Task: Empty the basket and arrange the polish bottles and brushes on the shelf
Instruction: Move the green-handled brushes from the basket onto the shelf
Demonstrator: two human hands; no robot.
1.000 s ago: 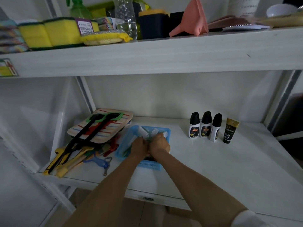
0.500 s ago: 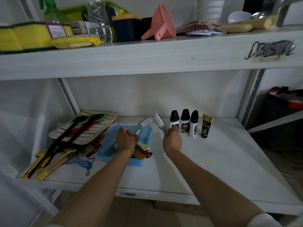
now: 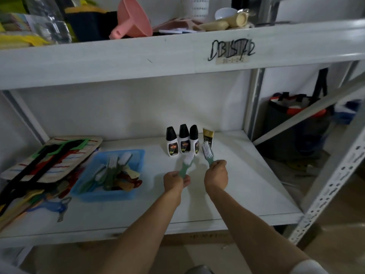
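A blue plastic basket (image 3: 136,155) sits on the white shelf (image 3: 246,184), left of centre, holding several green and white brushes (image 3: 111,167) and brown pieces. Three white polish bottles with black caps (image 3: 183,140) and a gold-topped black tube (image 3: 208,135) stand in a row near the back wall. My left hand (image 3: 174,181) grips a green-handled brush (image 3: 186,164) by its handle, bristles pointing toward the bottles. My right hand (image 3: 216,175) holds a second green brush (image 3: 207,153), its white bristles just in front of the tube.
A striped mat with black and green tongs (image 3: 53,155) lies at the left with yellow tools and a blue opener (image 3: 58,206). The upper shelf (image 3: 177,54) carries a pink funnel (image 3: 134,18), sponges and bottles. A metal upright (image 3: 327,194) and dark bin (image 3: 292,123) stand right.
Both hands lifted a brush each out of the basket and carried them right, to just in front of the bottle row. The camera view swung right.
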